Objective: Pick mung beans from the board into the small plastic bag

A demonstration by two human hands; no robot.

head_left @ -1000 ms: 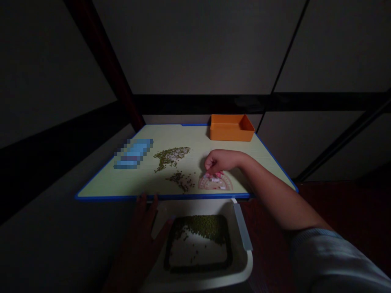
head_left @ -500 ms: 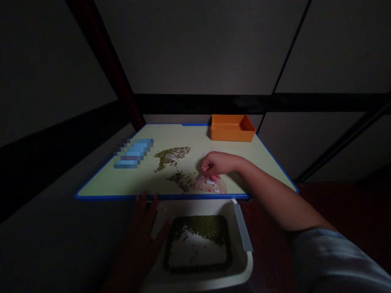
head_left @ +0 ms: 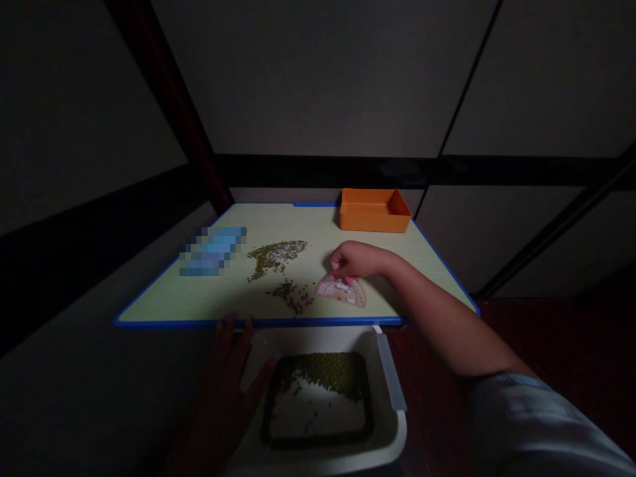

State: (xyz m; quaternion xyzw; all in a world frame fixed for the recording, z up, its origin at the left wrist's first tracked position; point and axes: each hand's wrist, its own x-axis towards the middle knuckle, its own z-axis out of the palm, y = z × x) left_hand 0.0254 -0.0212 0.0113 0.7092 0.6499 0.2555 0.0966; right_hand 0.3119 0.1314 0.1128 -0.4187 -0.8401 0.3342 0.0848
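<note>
My right hand [head_left: 354, 260] pinches the straight upper edge of a pink see-through protractor [head_left: 342, 293], held close over the tabletop. Left of the protractor lies a small scatter of dark beans [head_left: 292, 295]. Farther back spreads a larger patch of green beans [head_left: 276, 254]. Below the table's front edge stands a white plastic tub [head_left: 397, 434] with more green beans [head_left: 332, 371] in it, heaped toward its far side. My left hand [head_left: 233, 377], in deep shade, rests at the tub's left side with its fingers apart, the fingertips near the table's blue edge.
An orange open box [head_left: 375, 222] stands at the back right of the pale table [head_left: 392, 291], which has a blue rim. A blurred-out blue object [head_left: 214, 252] lies at the table's left. Behind the table rises a panelled wall [head_left: 318, 86].
My right hand has lifted or shifted the protractor slightly away from the front edge, and its curved edge now tilts differently. The left hand stays beside the tub. The view has shifted slightly.
</note>
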